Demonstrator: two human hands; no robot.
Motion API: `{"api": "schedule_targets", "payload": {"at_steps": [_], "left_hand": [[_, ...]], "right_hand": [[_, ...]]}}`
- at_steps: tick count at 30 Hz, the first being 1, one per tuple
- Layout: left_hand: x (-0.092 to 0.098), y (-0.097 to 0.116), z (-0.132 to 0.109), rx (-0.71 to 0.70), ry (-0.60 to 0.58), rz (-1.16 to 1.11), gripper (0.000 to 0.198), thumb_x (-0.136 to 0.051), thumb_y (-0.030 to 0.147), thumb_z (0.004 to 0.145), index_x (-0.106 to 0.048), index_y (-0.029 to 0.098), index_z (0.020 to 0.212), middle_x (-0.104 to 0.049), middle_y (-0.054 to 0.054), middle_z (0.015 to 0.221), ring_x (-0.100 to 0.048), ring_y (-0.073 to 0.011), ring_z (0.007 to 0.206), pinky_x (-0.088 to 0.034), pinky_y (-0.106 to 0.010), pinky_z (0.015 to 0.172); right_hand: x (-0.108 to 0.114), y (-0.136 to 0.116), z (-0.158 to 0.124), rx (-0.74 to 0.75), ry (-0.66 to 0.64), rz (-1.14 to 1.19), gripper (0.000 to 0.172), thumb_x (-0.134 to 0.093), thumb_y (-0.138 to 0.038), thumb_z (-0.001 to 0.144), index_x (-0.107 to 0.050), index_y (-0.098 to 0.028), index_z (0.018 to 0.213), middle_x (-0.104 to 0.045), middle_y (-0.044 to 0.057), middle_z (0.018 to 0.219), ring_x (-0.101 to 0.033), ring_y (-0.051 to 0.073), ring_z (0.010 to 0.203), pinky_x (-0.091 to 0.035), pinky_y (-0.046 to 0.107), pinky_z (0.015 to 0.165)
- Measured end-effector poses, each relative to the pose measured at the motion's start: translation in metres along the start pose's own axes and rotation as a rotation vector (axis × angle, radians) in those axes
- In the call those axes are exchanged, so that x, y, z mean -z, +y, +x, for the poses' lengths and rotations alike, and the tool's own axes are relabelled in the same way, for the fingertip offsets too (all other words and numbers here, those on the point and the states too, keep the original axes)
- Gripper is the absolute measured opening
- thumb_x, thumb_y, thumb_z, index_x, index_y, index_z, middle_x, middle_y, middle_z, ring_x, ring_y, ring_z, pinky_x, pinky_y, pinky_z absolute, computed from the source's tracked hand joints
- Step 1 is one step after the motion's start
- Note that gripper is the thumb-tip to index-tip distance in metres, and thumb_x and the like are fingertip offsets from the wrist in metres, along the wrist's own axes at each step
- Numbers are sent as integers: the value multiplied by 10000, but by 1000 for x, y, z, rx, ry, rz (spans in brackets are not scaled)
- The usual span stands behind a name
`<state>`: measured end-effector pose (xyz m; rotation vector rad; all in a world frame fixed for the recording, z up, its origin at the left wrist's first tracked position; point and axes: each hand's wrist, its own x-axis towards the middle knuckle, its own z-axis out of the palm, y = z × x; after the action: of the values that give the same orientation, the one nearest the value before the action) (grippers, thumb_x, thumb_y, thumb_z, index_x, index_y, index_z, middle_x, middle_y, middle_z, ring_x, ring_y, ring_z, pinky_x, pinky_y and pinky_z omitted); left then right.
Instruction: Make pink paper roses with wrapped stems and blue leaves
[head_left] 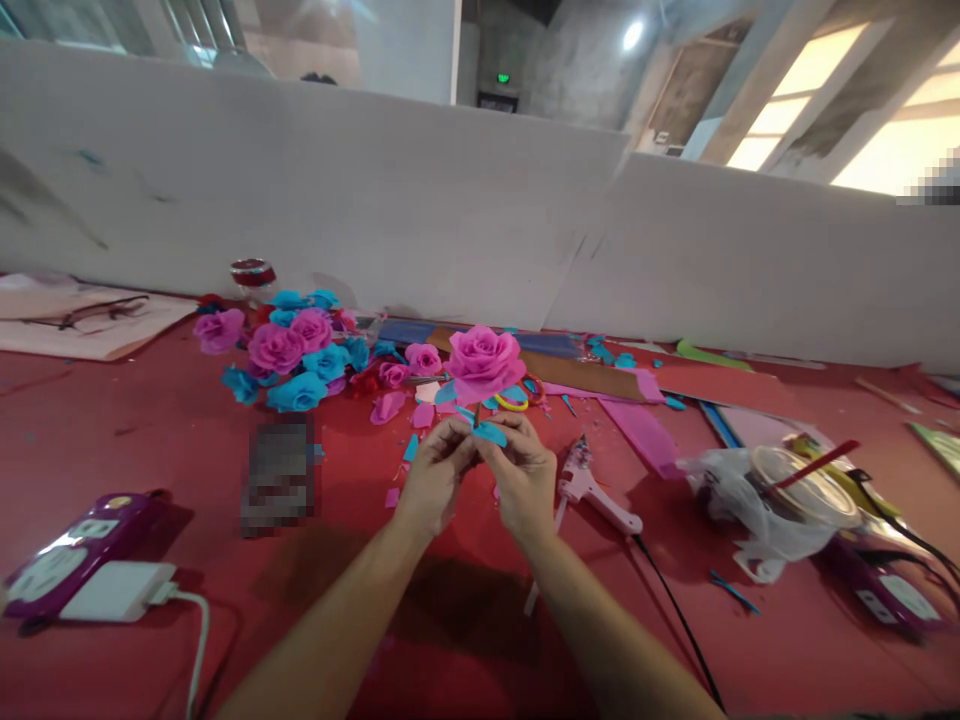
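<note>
A pink paper rose (486, 362) stands upright above my two hands, on a thin brown stem. My left hand (436, 472) pinches at the lower part of that stem. At its right, my right hand (526, 470) has thumb and fingers closed on a small blue paper piece (490, 434) beside the stem. The fingertips of both hands nearly meet, so the lowest bit of stem is hidden. Just right of the right hand lies a pink glue gun (592, 488) with a glue stick out of its back.
Finished pink and blue paper flowers (289, 348) are heaped at the left back. Paper scraps and strips (637, 435) litter the red table (187, 440). Left stands a purple power strip (82, 555) with a white charger (120, 590); right, a tub (806, 485) in a plastic bag.
</note>
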<state>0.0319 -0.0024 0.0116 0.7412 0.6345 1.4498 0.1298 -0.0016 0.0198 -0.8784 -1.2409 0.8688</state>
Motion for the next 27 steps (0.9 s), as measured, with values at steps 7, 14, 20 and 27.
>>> {"api": "schedule_targets", "payload": {"at_steps": [7,14,20,27], "left_hand": [[-2,-4,-1,-49,11,37,145,-738,218,667,-619,185,743,-598,25,708,-536,-95,691,-424,-223,688],[1,-3,2,-18,65,-41,176,-757,186,633,-601,177,713,-570,35,698,-521,-69,655,-413,-188,640],[0,0,4,13,82,-48,207,-767,264,624,-609,173,721,-604,16,676,-559,-95,642,-444,-238,665],[2,0,5,49,51,-37,194,-762,250,635,-638,171,760,-629,7,705,-557,-83,633,-435,-223,644]], "right_hand": [[-2,-2,0,14,31,23,85,-647,-191,734,-704,-240,772,-597,28,876,-558,179,867,-472,345,801],[-2,-2,2,-11,-40,14,126,-660,-233,738,-709,-252,852,-610,38,967,-568,192,955,-454,365,869],[1,-7,3,-48,-14,184,102,-560,-265,783,-644,-216,814,-607,12,776,-567,153,744,-471,294,708],[3,-11,7,-152,-44,219,73,-609,-255,758,-643,-202,721,-607,-13,691,-541,122,659,-454,248,649]]}}
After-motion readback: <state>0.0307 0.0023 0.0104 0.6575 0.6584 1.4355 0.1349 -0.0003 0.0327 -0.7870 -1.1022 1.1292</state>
